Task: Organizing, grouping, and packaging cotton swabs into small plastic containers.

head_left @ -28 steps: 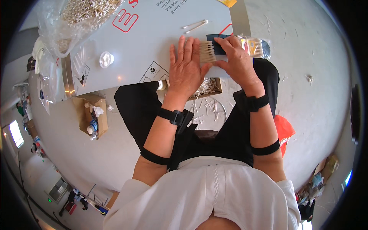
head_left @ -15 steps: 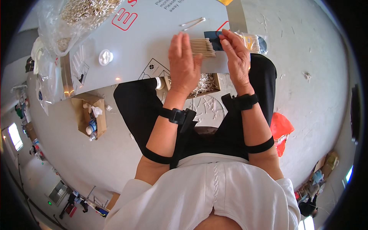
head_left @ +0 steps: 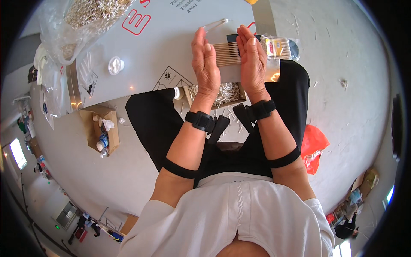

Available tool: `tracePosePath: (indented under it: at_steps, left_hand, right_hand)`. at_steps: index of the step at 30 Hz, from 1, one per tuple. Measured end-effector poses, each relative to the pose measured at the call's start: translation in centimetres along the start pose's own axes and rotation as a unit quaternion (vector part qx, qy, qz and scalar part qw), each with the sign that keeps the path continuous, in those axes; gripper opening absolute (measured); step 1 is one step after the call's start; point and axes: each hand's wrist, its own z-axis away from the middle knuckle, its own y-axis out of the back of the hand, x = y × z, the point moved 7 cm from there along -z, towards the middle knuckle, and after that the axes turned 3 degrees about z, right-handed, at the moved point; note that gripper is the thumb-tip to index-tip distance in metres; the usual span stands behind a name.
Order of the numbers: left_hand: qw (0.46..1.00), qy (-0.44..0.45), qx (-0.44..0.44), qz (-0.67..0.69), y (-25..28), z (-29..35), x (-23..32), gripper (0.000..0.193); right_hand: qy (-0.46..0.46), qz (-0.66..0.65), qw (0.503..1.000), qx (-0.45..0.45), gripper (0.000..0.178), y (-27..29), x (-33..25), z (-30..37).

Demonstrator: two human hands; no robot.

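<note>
A flat row of cotton swabs (head_left: 227, 55) lies on the grey tabletop between my two hands. My left hand (head_left: 206, 64) stands on edge with straight fingers, its palm against the row's left end. At the right end, my right hand (head_left: 252, 62) faces it in the same way, fingers stretched out, hiding the swab tips there. A dark blue card (head_left: 231, 38) shows partly above and under the row. Just right of my right hand lies a clear packet of swabs (head_left: 280, 48). Loose cotton swabs (head_left: 216, 24) rest beyond my left fingertips.
A clear bag of swabs (head_left: 96, 15) stands at the far left, with a small white round container (head_left: 115, 65) nearer. Below the table edge is an open box of swabs (head_left: 229, 95). A cardboard box (head_left: 112, 132) and a red bag (head_left: 314, 147) sit on the floor.
My right hand has left the card's edge and moved left to the row's right end. My left hand has turned palm inward. The swab row now lies over the card.
</note>
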Motion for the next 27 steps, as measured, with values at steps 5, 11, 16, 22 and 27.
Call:
tracePosePath:
  at_steps: [5, 11, 16, 22, 27]
  left_hand:
    - [0.997, -0.032, 0.000, -0.070, 0.0, -0.2, 0.4, 0.031]
    - [0.925, -0.176, -0.145, -0.304, -2.0, -2.8, 3.8, 0.012]
    - [0.876, -0.182, -0.266, -0.358, -4.3, -3.7, 3.5, 0.011]
    - [0.879, -0.150, -0.267, -0.365, -4.5, -3.6, 2.7, 0.010]
    - [0.860, -0.218, -0.242, -0.393, -4.1, -1.5, 3.5, 0.044]
  right_hand:
    - [-0.009, 0.002, 1.000, 0.012, 0.048, 1.4, -1.0, 0.3]
    - [-0.088, 0.279, 0.956, -0.030, 0.013, 3.9, -2.6, 4.5]
    - [-0.045, 0.422, 0.896, -0.133, 0.009, 2.0, -3.4, 5.5]
    - [-0.009, 0.456, 0.879, -0.137, 0.011, 2.0, -3.4, 5.2]
    - [-0.015, 0.478, 0.867, -0.139, 0.011, 2.0, -3.3, 5.2]
